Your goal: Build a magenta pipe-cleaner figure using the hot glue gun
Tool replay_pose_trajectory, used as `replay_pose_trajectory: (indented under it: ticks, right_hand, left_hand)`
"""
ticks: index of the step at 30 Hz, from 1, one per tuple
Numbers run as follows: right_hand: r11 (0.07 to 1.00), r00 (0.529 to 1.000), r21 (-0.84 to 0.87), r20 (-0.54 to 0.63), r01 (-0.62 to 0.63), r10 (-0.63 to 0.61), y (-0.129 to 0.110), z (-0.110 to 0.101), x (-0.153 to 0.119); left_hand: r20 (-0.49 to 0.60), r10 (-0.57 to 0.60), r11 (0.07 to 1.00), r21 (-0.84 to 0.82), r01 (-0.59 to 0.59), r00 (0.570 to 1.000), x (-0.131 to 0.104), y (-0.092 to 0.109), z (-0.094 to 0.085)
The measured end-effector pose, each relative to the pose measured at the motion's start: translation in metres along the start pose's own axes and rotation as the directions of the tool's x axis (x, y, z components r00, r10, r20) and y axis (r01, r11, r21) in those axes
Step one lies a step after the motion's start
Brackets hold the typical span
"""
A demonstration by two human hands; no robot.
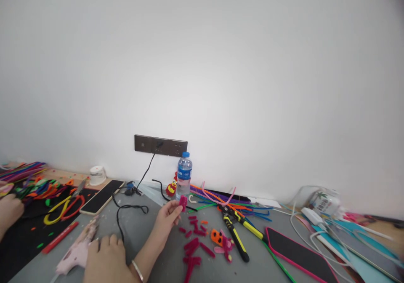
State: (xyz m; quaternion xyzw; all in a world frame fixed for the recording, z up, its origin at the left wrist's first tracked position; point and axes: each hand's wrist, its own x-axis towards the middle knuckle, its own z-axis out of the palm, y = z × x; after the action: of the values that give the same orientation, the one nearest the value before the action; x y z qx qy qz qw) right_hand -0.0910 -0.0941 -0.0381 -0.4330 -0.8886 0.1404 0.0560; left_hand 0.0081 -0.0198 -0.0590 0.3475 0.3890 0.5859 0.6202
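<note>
My left hand (168, 215), with a bracelet at the wrist, pinches a small magenta fuzzy pipe-cleaner piece (183, 203) between thumb and fingers. Crossing in front of that forearm, my right hand (107, 257) has its fingers curled at the back of a pale pink glue gun (75, 255); its thumb is hidden. Several cut magenta pipe-cleaner pieces (191, 246) lie to the right of my left hand. Beside them are an orange piece with dark spots (216, 236) and a magenta figure with pink and yellow parts (225, 247).
A water bottle (184, 175) stands by the wall. Yellow-black pliers (235, 228), a pink-edged phone (296, 253) and cables are to the right. Scissors (65, 209), a red pen (59, 237) and another phone (102, 196) lie left, near another person's hand (11, 211).
</note>
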Motion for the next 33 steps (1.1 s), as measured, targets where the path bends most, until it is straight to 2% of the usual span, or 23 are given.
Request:
replay_pose_trajectory:
  ticks: [1, 2, 3, 5, 7, 9, 12, 15, 17, 22, 27, 30, 33]
  right_hand:
    - [1.0, 0.999, 0.007, 0.033, 0.018, -0.018, 0.003, -0.008, -0.008]
    - [0.999, 0.999, 0.021, 0.007, 0.043, -0.043, 0.008, -0.019, -0.019]
    - [0.994, 0.992, 0.05, -0.087, 0.097, -0.092, 0.014, -0.031, -0.032]
    - [0.964, 0.938, 0.09, -0.267, 0.251, -0.219, 0.03, -0.059, -0.06]
    - [0.955, 0.921, 0.111, -0.315, 0.277, -0.23, 0.055, -0.09, -0.085]
    - [0.97, 0.948, 0.163, -0.29, 0.182, -0.129, 0.087, -0.119, -0.106]
    - [0.987, 0.995, 0.162, -0.095, -0.02, 0.036, 0.141, -0.145, -0.123]
    - [0.959, 0.974, 0.184, -0.023, -0.216, 0.224, 0.185, -0.142, -0.128]
    - [0.947, 0.968, 0.206, 0.016, -0.247, 0.249, 0.2, -0.128, -0.127]
    - [0.926, 0.957, 0.239, 0.085, -0.291, 0.279, 0.202, -0.097, -0.122]
    - [0.934, 0.956, 0.207, 0.036, -0.293, 0.292, 0.206, -0.102, -0.123]
    - [0.917, 0.924, 0.115, 0.012, -0.382, 0.383, 0.213, -0.104, -0.129]
    - [0.887, 0.888, 0.047, 0.004, -0.46, 0.46, 0.217, -0.096, -0.13]
  left_hand:
    - [-0.004, 0.005, 1.0, -0.02, -0.005, 1.0, 0.0, 0.001, 0.0]
    - [-0.002, 0.011, 0.999, -0.037, -0.011, 1.0, 0.0, 0.003, 0.0]
    - [0.001, 0.022, 0.999, -0.048, -0.022, 1.0, 0.0, 0.004, -0.001]
    - [-0.006, 0.037, 0.997, -0.061, -0.038, 0.999, 0.001, 0.005, -0.002]
    - [-0.026, 0.028, 0.998, -0.061, -0.029, 0.999, 0.003, 0.004, -0.003]
    - [-0.046, 0.009, 0.998, -0.06, -0.012, 0.999, 0.007, 0.003, -0.005]
    - [-0.065, 0.019, 0.997, -0.068, -0.023, 0.998, 0.009, 0.003, -0.005]
    - [-0.087, 0.028, 0.996, -0.079, -0.035, 0.996, 0.007, 0.004, -0.004]
    - [-0.093, 0.022, 0.997, -0.078, -0.03, 0.995, 0.006, 0.004, -0.003]
    - [-0.085, 0.007, 0.996, -0.09, -0.014, 0.996, 0.007, 0.001, -0.004]
    - [-0.104, 0.011, 0.996, -0.082, -0.019, 0.995, 0.008, 0.001, -0.006]
    - [-0.098, 0.009, 0.997, -0.079, -0.016, 0.995, 0.008, 0.001, -0.005]
    - [-0.084, 0.011, 0.997, -0.075, -0.018, 0.996, 0.008, 0.001, -0.004]
